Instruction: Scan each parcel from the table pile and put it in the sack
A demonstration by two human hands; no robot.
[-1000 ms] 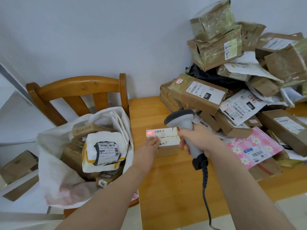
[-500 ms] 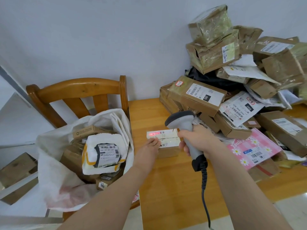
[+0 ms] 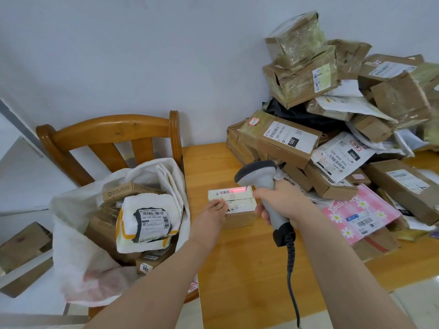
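Observation:
A small brown parcel [image 3: 237, 210] with a white label on top lies on the wooden table [image 3: 249, 269]. My left hand [image 3: 210, 216] rests on its near left edge, fingers on the label. My right hand [image 3: 278, 201] grips a grey handheld scanner [image 3: 260, 180], whose head points at the label. A red scan line glows across the label's barcode. The white sack [image 3: 78, 245] sits open on a wooden chair [image 3: 107, 136] to the left and holds several parcels. The parcel pile [image 3: 344, 119] rises at the back right.
A pink flowered mailer [image 3: 358, 213] lies right of my right hand. The scanner's coiled cable [image 3: 291, 269] hangs toward the table's front edge. Cardboard boxes [image 3: 21, 245] stand on the floor at far left. A white wall is behind.
The red scan line has slid from the label's left end rightward along the barcode. Both hands stay where they were on the parcel and the scanner.

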